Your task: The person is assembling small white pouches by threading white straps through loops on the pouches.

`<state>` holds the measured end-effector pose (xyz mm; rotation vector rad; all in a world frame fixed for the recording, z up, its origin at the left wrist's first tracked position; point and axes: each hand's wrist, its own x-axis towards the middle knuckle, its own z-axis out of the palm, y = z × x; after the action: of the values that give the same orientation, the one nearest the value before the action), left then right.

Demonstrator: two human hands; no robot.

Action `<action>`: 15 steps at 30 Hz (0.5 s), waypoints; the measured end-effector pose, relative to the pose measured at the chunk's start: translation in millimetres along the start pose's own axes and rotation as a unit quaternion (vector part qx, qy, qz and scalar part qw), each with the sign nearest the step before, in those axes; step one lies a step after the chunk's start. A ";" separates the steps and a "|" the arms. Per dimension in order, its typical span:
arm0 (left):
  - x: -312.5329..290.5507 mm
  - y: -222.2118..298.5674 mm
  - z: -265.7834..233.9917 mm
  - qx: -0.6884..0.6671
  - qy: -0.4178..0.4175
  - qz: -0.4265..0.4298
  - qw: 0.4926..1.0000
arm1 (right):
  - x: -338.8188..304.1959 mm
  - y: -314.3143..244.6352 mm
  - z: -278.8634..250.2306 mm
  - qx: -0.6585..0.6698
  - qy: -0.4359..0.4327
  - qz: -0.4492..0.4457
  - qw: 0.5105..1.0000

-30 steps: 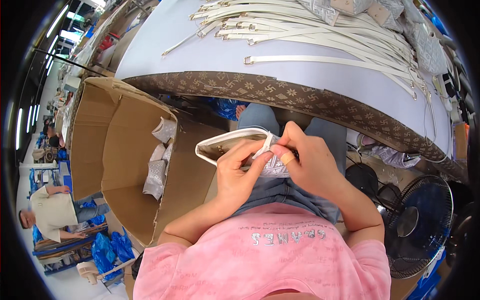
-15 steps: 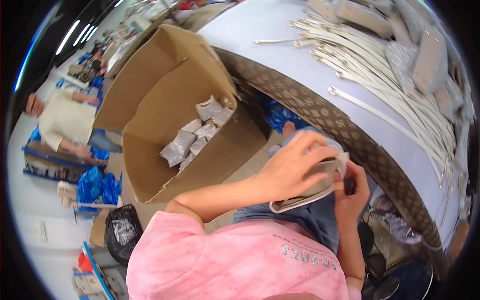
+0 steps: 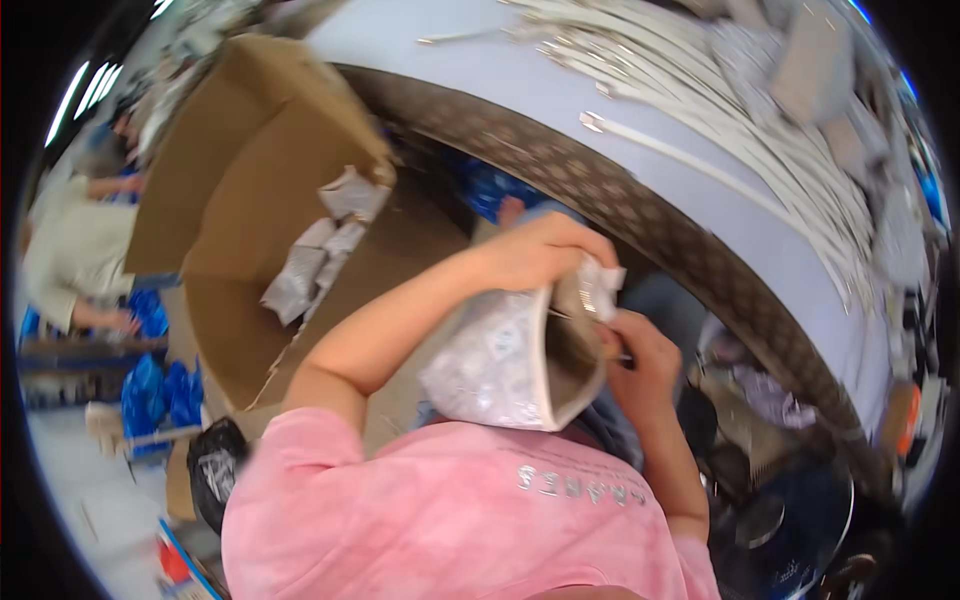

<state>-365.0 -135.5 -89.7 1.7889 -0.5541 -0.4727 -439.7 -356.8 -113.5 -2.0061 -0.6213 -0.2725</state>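
Observation:
In front of my body is a handbag body point(image 3: 490, 360) covered in clear bubble wrap, with its pale-rimmed mouth turned to the right and its brown inside showing. My left hand point(image 3: 545, 250) bends over the bag's upper side, fingers closed on its edge by a white wrapped tab point(image 3: 598, 285). My right hand point(image 3: 642, 362) is closed at the far right rim, fingertips pinching there. A small dark thing shows by the right fingers; I cannot make out what it is. The bag's lower side rests close to my shirt.
A big open cardboard box point(image 3: 250, 200) with several wrapped pieces point(image 3: 300, 270) stands at left. Beyond the patterned table edge point(image 3: 560, 170) lie many white straps point(image 3: 690, 140) with metal buckles and wrapped bags point(image 3: 815, 60). A person point(image 3: 80, 250) works at far left.
The bag has turned, so its wrapped side and open mouth now show. My left hand has shifted to its upper edge. The whole view has swung, moving the surroundings leftward.

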 end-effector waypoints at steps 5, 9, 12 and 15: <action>-1.7 -3.2 12.9 -0.074 -0.093 -0.039 0.992 | -11.6 23.1 -25.4 0.083 -0.156 0.074 0.982; 4.0 6.8 33.9 -0.015 -0.095 0.003 0.995 | -13.2 53.9 -45.0 0.254 -0.131 0.195 0.938; 2.8 7.4 46.1 0.043 -0.067 0.028 0.996 | -9.4 56.6 -47.9 0.200 -0.186 0.129 0.953; -0.1 3.4 52.3 0.102 -0.038 0.046 0.993 | -11.1 54.0 -46.5 0.219 -0.203 0.129 0.946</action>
<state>-395.6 -176.6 -100.7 1.9355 -0.7569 -0.4357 -417.3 -421.5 -135.9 -1.6863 -0.6007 0.4185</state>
